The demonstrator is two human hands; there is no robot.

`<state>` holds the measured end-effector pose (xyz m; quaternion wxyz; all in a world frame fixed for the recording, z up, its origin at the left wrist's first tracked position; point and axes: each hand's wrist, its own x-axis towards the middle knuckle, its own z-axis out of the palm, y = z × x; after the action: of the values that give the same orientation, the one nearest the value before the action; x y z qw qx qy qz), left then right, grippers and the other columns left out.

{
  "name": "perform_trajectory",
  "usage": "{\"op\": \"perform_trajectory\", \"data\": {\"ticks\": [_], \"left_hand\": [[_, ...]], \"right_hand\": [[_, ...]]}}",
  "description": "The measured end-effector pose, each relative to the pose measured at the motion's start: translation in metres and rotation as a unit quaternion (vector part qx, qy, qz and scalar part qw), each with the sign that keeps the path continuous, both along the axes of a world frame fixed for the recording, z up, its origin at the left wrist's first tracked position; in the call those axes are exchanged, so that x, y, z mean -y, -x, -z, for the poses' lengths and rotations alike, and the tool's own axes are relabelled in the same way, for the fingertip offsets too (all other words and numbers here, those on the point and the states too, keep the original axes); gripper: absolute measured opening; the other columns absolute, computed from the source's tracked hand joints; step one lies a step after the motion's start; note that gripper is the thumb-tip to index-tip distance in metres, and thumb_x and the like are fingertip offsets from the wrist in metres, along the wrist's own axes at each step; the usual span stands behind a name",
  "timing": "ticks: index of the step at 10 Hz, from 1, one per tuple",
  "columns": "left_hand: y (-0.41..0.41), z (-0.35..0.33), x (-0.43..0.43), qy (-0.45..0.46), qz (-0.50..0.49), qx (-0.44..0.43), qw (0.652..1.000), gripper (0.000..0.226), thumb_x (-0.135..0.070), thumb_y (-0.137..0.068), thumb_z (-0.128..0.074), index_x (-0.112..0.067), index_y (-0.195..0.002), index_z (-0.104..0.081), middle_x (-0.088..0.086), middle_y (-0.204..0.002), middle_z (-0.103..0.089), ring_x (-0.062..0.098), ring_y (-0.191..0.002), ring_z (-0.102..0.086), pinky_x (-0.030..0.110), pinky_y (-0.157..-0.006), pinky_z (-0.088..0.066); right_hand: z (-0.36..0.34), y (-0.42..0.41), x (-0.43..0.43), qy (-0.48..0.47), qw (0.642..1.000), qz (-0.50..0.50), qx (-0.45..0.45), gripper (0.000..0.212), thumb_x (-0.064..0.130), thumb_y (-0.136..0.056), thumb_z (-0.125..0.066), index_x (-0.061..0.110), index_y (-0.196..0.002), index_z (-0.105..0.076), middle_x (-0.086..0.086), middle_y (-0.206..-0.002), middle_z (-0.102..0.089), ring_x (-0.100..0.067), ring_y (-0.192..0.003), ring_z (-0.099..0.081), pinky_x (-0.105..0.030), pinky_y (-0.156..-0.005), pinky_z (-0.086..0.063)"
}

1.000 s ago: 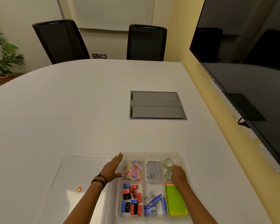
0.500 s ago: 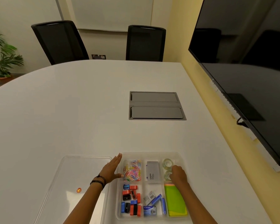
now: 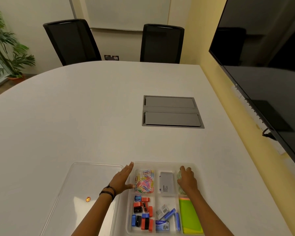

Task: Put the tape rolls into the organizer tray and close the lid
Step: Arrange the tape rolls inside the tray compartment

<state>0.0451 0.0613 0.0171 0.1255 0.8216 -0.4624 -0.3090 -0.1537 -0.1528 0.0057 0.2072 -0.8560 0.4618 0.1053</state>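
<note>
Clear tape rolls (image 3: pixel 179 175) lie under right hand's (image 3: pixel 187 181) grip.

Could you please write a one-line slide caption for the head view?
Right hand over tape rolls in the tray; left hand flat beside it, lid off.
</note>
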Motion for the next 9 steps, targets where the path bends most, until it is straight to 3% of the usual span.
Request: {"op": "perform_trajectory", "data": {"ticks": [4,9], "left_hand": [[-0.0006,0.0033,-0.0001,0.001,-0.004,0.0,1.0,0.098,-0.032,-0.085,-0.064,-0.01,-0.144,0.012,0.007,-0.158,0.004,0.022,-0.146,-0.005,0.041,-0.12,-0.018],[-0.0026,0.0053,0.0001,-0.002,0.005,0.007,1.0,0.097,-0.032,-0.085,-0.063,-0.011,-0.144,0.011,0.007,-0.158,0.006,0.021,-0.146,-0.003,0.041,-0.12,-0.017]], "right_hand": [[0.0131,-0.0064,-0.0022,0.021,1.0,-0.014,-0.009,0.039,-0.007,-0.088,-0.043,0.011,-0.122,-0.047,-0.016,-0.128,-0.043,-0.028,-0.113,-0.048,-0.034,-0.079,-0.051],[0.0133,-0.0091,-0.0028,0.024,1.0,-0.001,-0.006,0.038,-0.005,-0.09,-0.041,0.011,-0.124,-0.048,-0.016,-0.129,-0.043,-0.029,-0.115,-0.047,-0.034,-0.082,-0.052]]}}
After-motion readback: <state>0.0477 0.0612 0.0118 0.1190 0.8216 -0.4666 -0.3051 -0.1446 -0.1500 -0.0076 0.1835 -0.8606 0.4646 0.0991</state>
